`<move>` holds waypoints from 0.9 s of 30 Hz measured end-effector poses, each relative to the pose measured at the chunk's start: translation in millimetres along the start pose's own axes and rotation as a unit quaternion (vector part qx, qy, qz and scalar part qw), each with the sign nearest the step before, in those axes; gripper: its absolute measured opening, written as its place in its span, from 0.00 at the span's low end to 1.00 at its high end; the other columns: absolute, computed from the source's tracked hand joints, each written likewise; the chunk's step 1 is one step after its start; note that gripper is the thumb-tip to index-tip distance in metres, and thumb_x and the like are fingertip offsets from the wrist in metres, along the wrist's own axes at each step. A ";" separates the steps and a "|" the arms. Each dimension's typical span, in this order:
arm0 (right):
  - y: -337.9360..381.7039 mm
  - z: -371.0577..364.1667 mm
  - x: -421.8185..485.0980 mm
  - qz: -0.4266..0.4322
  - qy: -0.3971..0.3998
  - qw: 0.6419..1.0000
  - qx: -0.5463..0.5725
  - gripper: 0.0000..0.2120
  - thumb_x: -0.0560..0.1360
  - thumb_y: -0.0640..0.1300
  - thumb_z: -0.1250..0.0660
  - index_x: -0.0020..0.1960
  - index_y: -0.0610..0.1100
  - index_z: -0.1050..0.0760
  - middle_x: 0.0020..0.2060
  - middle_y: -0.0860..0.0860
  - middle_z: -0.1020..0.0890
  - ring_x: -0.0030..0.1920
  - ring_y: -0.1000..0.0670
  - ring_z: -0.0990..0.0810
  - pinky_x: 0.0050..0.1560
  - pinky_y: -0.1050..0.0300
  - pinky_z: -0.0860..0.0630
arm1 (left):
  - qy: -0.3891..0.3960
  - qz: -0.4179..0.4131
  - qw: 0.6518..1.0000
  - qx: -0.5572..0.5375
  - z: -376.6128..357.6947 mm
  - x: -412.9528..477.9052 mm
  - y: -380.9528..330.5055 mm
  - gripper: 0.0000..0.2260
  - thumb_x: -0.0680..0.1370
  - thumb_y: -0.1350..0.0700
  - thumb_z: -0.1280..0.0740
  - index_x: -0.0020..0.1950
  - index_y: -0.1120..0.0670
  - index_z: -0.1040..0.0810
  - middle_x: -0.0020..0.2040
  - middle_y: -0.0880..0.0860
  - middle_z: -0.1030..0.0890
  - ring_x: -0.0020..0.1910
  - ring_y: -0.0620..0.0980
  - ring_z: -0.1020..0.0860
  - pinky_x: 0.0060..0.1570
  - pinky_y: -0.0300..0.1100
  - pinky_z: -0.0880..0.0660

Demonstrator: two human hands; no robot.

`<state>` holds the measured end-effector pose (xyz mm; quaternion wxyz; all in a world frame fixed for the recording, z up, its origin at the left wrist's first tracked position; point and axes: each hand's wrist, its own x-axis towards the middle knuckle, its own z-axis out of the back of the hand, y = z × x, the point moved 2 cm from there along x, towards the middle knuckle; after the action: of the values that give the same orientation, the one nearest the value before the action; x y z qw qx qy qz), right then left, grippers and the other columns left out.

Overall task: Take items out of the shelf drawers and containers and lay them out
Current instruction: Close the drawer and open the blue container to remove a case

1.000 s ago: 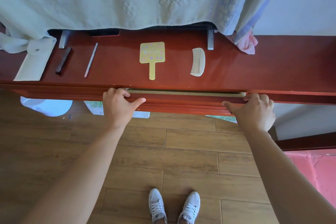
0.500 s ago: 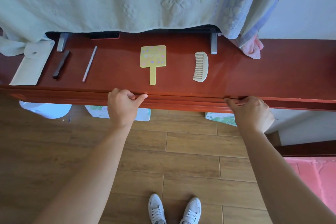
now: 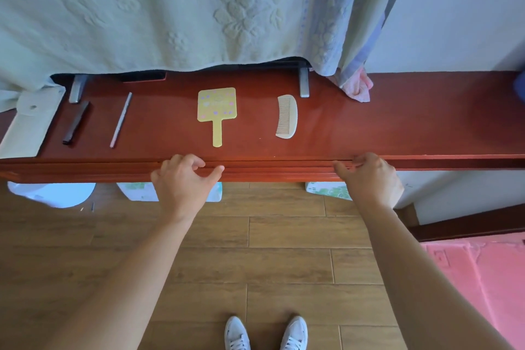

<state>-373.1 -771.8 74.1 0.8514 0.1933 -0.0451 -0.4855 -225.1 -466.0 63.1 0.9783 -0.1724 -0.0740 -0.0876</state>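
Curled fingers (image 3: 184,159) of the left hand (image 3: 181,182) and right hand (image 3: 369,179) hold the drawer front (image 3: 278,172), flush under the desk (image 3: 397,122) where mirror (image 3: 217,106) and comb (image 3: 288,118) lie. This drawer looks finished; next calls for releasing and opening another.

— Where are the arms?

— Both are bare and stretched forward. The left forearm (image 3: 133,267) and right forearm (image 3: 414,267) each slant inward on the way up to the hands.

— And the hands?

— The left hand (image 3: 181,183) and right hand (image 3: 369,179) are level, well apart, with their backs up.

— What about the fingers?

— The left hand's fingers are curled, knuckles up, against the top lip of the drawer front (image 3: 278,171), and its thumb lies stretched rightward along the face. The right hand's fingers curl onto the same lip, thumb pointing left.

— The wrists?

— Roughly straight, in line with the forearms.
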 end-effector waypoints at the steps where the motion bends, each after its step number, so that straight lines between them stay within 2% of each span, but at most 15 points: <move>1: -1.6 4.9 -1.0 -0.002 0.001 1.000 0.003 0.23 0.70 0.65 0.30 0.54 0.47 0.21 0.48 0.48 0.17 0.50 0.43 0.20 0.41 0.55 0.31 | -0.001 -0.010 1.000 -0.005 2.2 -0.2 -8.2 0.18 0.67 0.35 0.29 0.42 0.48 0.20 0.40 0.46 0.20 0.43 0.52 0.22 0.48 0.50 0.32; 7: -15.5 42.8 -3.0 -0.011 0.010 0.999 0.033 0.22 0.68 0.64 0.29 0.52 0.48 0.22 0.45 0.52 0.18 0.48 0.46 0.21 0.41 0.55 0.30 | 0.024 -0.077 0.995 -0.050 22.1 10.4 -69.4 0.16 0.68 0.36 0.30 0.44 0.47 0.20 0.43 0.45 0.20 0.45 0.50 0.22 0.48 0.49 0.28; 9: -20.7 52.9 -5.7 0.010 0.031 0.998 0.049 0.23 0.68 0.62 0.29 0.56 0.48 0.23 0.48 0.53 0.18 0.50 0.48 0.21 0.42 0.55 0.28 | 0.053 -0.103 0.988 -0.104 26.3 10.3 -90.5 0.15 0.69 0.39 0.28 0.47 0.47 0.20 0.47 0.45 0.19 0.49 0.48 0.22 0.51 0.48 0.26; 13: -32.7 80.2 -11.3 0.026 0.028 0.996 0.085 0.27 0.71 0.57 0.29 0.65 0.46 0.27 0.55 0.49 0.19 0.57 0.46 0.22 0.50 0.52 0.24 | 0.112 -0.153 0.965 -0.181 30.2 6.9 -128.3 0.17 0.70 0.47 0.26 0.57 0.49 0.21 0.56 0.45 0.22 0.57 0.45 0.24 0.54 0.38 0.30; 17: -40.4 115.1 -13.4 0.021 0.001 0.998 0.064 0.25 0.72 0.51 0.30 0.67 0.46 0.28 0.56 0.46 0.21 0.58 0.44 0.24 0.47 0.53 0.27 | 0.144 -0.232 0.956 -0.105 42.9 10.3 -166.2 0.19 0.70 0.48 0.27 0.60 0.51 0.22 0.57 0.49 0.22 0.57 0.51 0.25 0.54 0.45 0.27; 22: -47.6 158.5 -15.7 0.003 -0.036 0.999 0.040 0.24 0.73 0.52 0.32 0.66 0.47 0.28 0.57 0.47 0.22 0.58 0.44 0.25 0.46 0.53 0.27 | 0.129 -0.290 0.946 -0.061 67.9 20.0 -208.2 0.20 0.70 0.46 0.28 0.59 0.50 0.22 0.57 0.50 0.22 0.55 0.53 0.25 0.53 0.48 0.26; 27: -53.2 195.5 -19.8 -0.017 -0.051 0.997 -0.063 0.23 0.75 0.58 0.38 0.65 0.47 0.29 0.59 0.48 0.22 0.62 0.43 0.28 0.58 0.46 0.30 | 0.116 -0.364 0.924 -0.011 87.3 29.0 -246.0 0.22 0.69 0.42 0.30 0.60 0.50 0.22 0.56 0.50 0.21 0.57 0.53 0.24 0.54 0.49 0.26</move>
<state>-478.3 -835.0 236.5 0.8501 0.1155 -0.0547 -0.5109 -255.3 -667.3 229.0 0.8788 -0.1326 -0.0164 -0.4581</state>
